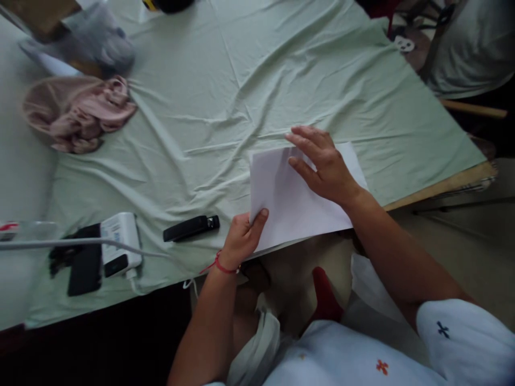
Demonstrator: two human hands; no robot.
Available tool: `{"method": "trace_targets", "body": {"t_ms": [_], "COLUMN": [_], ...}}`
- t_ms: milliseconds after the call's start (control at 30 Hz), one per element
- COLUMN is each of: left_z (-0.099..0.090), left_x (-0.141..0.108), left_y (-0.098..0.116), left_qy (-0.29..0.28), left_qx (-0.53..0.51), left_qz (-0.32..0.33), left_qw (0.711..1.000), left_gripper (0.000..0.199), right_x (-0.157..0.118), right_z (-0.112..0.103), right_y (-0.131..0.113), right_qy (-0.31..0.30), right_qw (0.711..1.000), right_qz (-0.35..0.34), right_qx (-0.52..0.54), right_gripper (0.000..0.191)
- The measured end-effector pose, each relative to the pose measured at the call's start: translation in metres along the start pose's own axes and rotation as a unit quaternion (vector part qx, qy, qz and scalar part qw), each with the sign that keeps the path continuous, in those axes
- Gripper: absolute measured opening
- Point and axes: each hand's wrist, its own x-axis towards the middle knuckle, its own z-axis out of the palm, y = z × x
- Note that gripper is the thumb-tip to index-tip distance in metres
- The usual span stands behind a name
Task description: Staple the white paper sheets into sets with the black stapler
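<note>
White sheets of paper (pixel 298 209) lie at the table's front edge, slightly overhanging it. My left hand (pixel 245 230) grips their left side, with the thumb on top and the other fingers hidden underneath. Over the upper part of the paper is my right hand (pixel 322 161), its fingers spread and nothing in it. Whether its palm touches the sheet I cannot tell. A black stapler (pixel 191 228) rests on the cloth just left of my left hand.
A green cloth (pixel 193 118) with wrinkles covers the table. At the left are a white power bank (pixel 120 241), a black phone (pixel 85 268) and a grey cable (pixel 72 243). Farther back lie a pink cloth (pixel 88 115) and a blurred plastic bag (pixel 100 40).
</note>
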Motion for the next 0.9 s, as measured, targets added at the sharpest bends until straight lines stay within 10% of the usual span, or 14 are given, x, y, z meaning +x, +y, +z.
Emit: {"method": "trace_targets", "body": {"t_ms": [300, 467, 667, 900], "left_z": [-0.012, -0.022, -0.024, -0.027], "left_x": [0.002, 0.004, 0.007, 0.013], "left_y": [-0.021, -0.038, -0.037, -0.029], "left_qy": [0.096, 0.188, 0.211, 0.252], "left_qx": [-0.020, -0.107, -0.135, -0.139], "left_qz": [0.042, 0.033, 0.012, -0.002], "left_qw": [0.994, 0.976, 0.968, 0.958], "left_gripper": [0.044, 0.045, 0.052, 0.052], "right_x": [-0.006, -0.019, -0.026, -0.025], "right_z": [-0.010, -0.029, -0.049, -0.039], "right_y": [0.033, 0.068, 0.053, 0.049], "right_qy": [0.063, 0.123, -0.048, -0.067], "right_qw": [0.996, 0.960, 0.829, 0.848], "right_qz": [0.053, 0.236, 0.404, 0.378], "right_qx": [-0.026, 0.081, 0.384, 0.365], "right_gripper": [0.054, 0.072, 0.043, 0.031]}}
